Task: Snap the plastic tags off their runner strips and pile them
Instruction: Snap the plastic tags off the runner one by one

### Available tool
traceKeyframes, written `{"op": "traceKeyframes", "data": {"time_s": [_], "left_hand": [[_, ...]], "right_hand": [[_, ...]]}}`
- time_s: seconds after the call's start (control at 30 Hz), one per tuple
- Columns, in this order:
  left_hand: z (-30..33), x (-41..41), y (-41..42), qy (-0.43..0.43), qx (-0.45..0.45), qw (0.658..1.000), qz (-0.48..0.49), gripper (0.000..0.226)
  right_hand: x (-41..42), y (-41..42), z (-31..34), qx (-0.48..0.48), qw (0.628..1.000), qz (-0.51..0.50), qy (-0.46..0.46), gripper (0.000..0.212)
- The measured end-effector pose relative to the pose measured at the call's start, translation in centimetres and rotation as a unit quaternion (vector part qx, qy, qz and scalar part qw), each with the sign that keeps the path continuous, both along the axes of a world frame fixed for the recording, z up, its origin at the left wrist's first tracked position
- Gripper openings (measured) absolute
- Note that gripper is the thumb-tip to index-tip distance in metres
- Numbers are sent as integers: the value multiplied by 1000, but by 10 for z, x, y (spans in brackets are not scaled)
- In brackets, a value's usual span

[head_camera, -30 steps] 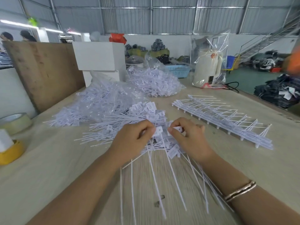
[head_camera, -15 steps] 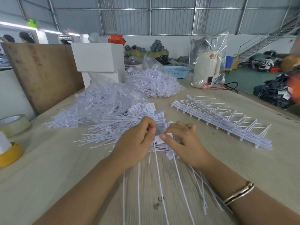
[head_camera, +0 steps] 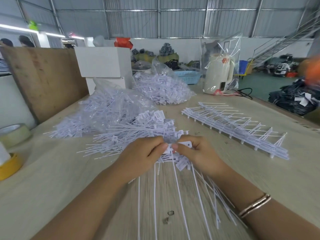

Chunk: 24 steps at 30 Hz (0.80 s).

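While both hands pinch one tag, its strip's stems trail back toward the body.

Left hand and right hand meet grip to grip on the tag, thumbs close for snapping leverage; beyond the grip lies the loose pile, spent runner strips farther right on the counter.

Head view looks forward-down, close over table.

A: Which items are showing white?
B: The tags between the hands, the loose pile just beyond them, and the runner strips beyond the right hand.
A: And left of the left hand?
B: A yellow tape roll is lying on the pale wood-grain table.
A: The wrist?
B: A rose-gold bracelet is glinting there.
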<state>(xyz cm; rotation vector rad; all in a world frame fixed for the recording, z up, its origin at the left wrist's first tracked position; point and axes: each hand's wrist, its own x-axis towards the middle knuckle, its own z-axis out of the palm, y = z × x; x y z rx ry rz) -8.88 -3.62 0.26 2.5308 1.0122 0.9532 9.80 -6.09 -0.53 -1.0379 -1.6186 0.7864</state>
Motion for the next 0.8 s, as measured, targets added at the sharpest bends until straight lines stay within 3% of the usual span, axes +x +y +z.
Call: {"op": "traceKeyframes", "data": {"time_s": [0.27, 0.57, 0.7, 0.8], "left_hand": [[2, 14, -6, -121, -5, 993, 5, 35], [-2, 22, -10, -189, -34, 981, -17, 37], [0, 16, -5, -294, -114, 949, 2, 31], [3, 3, 2, -300, -105, 948, 6, 25]], "right_hand": [[-8, -3, 3, 9, 994, -11, 111, 25], [-12, -7, 5, 2, 985, -10, 173, 30], [-1, -8, 12, -7, 962, -110, 251, 36], [10, -9, 12, -37, 968, -128, 211, 34]]}}
